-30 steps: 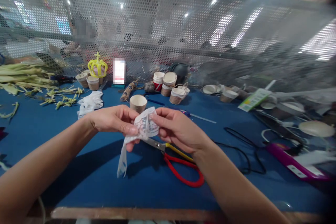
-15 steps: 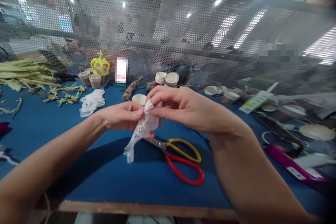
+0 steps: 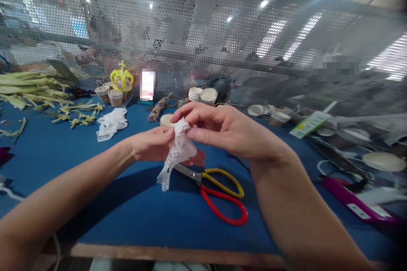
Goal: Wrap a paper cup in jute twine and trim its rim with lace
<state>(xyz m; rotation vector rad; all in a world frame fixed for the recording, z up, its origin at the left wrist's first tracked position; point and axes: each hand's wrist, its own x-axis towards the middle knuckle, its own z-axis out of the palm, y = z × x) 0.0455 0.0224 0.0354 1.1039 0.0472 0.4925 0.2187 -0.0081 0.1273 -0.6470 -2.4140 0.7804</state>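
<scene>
Between my two hands hangs a crumpled strip of thin white lacy material [image 3: 179,148], gathered at the top with its loose tail trailing down to the left. My left hand [image 3: 155,142] pinches it from the left side, thumb on top. From the right, my right hand [image 3: 210,127] grips its upper end between thumb and fingers. Below the strip, scissors [image 3: 203,178] with one yellow and one red handle lie on the blue table [image 3: 136,220]; the tail covers part of their blades. A pale round cup [image 3: 166,120] stands just behind my hands, partly hidden.
A second white crumpled bundle [image 3: 112,123] lies to the left. Behind are a yellow crown [image 3: 121,78], small pots [image 3: 115,98], a phone [image 3: 147,85] and a twine bundle [image 3: 158,109]. Dried husks [image 3: 28,87] lie far left; a purple tool [image 3: 352,199] sits at right. Perforated metal mesh [image 3: 190,29] closes the back.
The white strip has shifted slightly right and up, and its gathered top is spread wider. My right fingers have loosened a little around it, and more of the scissor blades shows.
</scene>
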